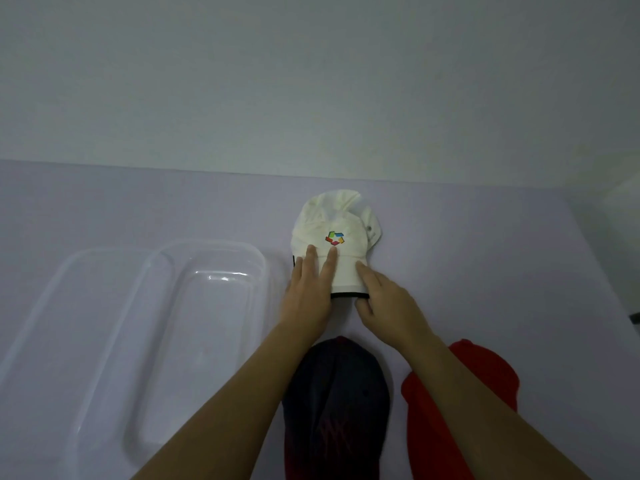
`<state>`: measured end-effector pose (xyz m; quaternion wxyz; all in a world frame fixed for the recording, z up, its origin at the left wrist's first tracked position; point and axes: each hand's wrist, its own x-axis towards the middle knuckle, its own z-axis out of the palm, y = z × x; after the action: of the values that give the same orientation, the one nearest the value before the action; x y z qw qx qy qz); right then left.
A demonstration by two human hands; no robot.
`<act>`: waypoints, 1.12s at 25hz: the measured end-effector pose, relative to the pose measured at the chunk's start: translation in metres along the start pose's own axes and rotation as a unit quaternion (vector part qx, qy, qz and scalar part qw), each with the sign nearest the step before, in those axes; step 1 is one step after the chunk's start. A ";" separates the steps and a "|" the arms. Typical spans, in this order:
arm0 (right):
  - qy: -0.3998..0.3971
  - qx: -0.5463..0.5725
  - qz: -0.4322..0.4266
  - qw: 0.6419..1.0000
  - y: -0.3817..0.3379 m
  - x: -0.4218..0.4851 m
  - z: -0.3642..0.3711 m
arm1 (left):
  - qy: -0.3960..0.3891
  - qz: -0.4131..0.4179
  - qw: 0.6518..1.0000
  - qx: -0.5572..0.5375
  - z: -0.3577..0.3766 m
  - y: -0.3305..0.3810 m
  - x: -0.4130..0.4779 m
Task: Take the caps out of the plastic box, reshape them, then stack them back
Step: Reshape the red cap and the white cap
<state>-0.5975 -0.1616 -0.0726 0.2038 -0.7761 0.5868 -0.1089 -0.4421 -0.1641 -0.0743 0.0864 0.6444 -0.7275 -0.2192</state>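
A white cap [337, 226] with a coloured logo lies on the table, crown crumpled toward the wall, brim toward me. My left hand [306, 292] lies flat on the left side of its brim, fingers spread. My right hand [388, 303] pinches the brim's right front edge, thumb under it. A dark navy cap [337, 393] lies below my hands, partly hidden by my left forearm. A red cap [485, 372] lies to its right, partly under my right forearm. The clear plastic box [145, 306] stands empty at the left.
The lilac table [467, 254] meets a pale wall [311, 81] just behind the white cap. A clear lid or second clear tray [62, 296] overlaps the box on its left side. A pale object [623, 202] shows at the far right edge.
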 end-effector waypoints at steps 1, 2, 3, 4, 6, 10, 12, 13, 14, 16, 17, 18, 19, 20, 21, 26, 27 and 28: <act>0.028 0.004 0.003 1.000 -0.002 -0.002 -0.003 | 0.002 0.005 1.000 -0.015 -0.001 0.003 -0.003; 0.050 0.011 0.007 0.999 -0.002 -0.003 -0.005 | 0.004 0.014 1.000 -0.028 -0.002 0.006 -0.007; 0.063 0.015 0.012 0.998 -0.003 -0.004 -0.008 | 0.008 0.027 0.999 -0.035 -0.005 0.009 -0.011; 0.064 0.019 0.017 0.998 -0.003 -0.005 -0.011 | 0.011 0.041 0.998 -0.040 -0.008 0.012 -0.015; 0.056 0.055 0.015 0.997 -0.009 -0.007 -0.017 | 0.018 0.061 0.996 -0.062 -0.015 0.016 -0.021; 0.086 0.224 0.016 0.971 -0.029 -0.014 -0.028 | 0.076 0.104 0.970 -0.207 -0.023 0.028 -0.031; 0.102 0.303 0.044 0.946 -0.037 -0.017 -0.031 | 0.078 0.094 0.942 -0.313 -0.027 0.037 -0.037; 0.103 0.321 0.049 0.940 -0.038 -0.019 -0.034 | 0.081 0.093 0.934 -0.335 -0.028 0.039 -0.038; 0.103 0.319 0.045 0.941 -0.037 -0.021 -0.037 | 0.086 0.099 0.933 -0.334 -0.032 0.040 -0.038; 0.099 0.294 0.016 0.950 -0.032 -0.025 -0.044 | 0.095 0.116 0.944 -0.294 -0.039 0.036 -0.037; 0.100 0.265 -0.008 0.959 -0.028 -0.027 -0.047 | 0.110 0.125 0.952 -0.256 -0.042 0.032 -0.037; 0.105 0.244 -0.024 0.964 -0.024 -0.029 -0.048 | 0.120 0.124 0.958 -0.230 -0.046 0.030 -0.037; 0.110 0.238 -0.031 0.965 -0.021 -0.030 -0.049 | 0.122 0.119 0.959 -0.226 -0.048 0.031 -0.039; 0.120 0.240 -0.033 0.963 -0.022 -0.032 -0.051 | 0.121 0.116 0.958 -0.235 -0.050 0.034 -0.042; 0.130 0.251 -0.039 0.958 -0.025 -0.032 -0.052 | 0.119 0.115 0.954 -0.248 -0.051 0.039 -0.046; 0.103 0.445 -0.046 0.888 -0.040 -0.040 -0.055 | 0.088 0.080 0.894 -0.432 -0.055 0.060 -0.060; 0.100 0.460 -0.043 0.881 -0.042 -0.041 -0.055 | 0.082 0.074 0.886 -0.450 -0.054 0.062 -0.060; 0.101 0.460 -0.044 0.881 -0.044 -0.042 -0.055 | 0.080 0.072 0.879 -0.464 -0.054 0.064 -0.061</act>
<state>-0.5943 -0.1220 -0.0012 0.4725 -0.6049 0.4537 -0.4529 -0.4686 -0.1111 0.0110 0.4489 0.4916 -0.5773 -0.4728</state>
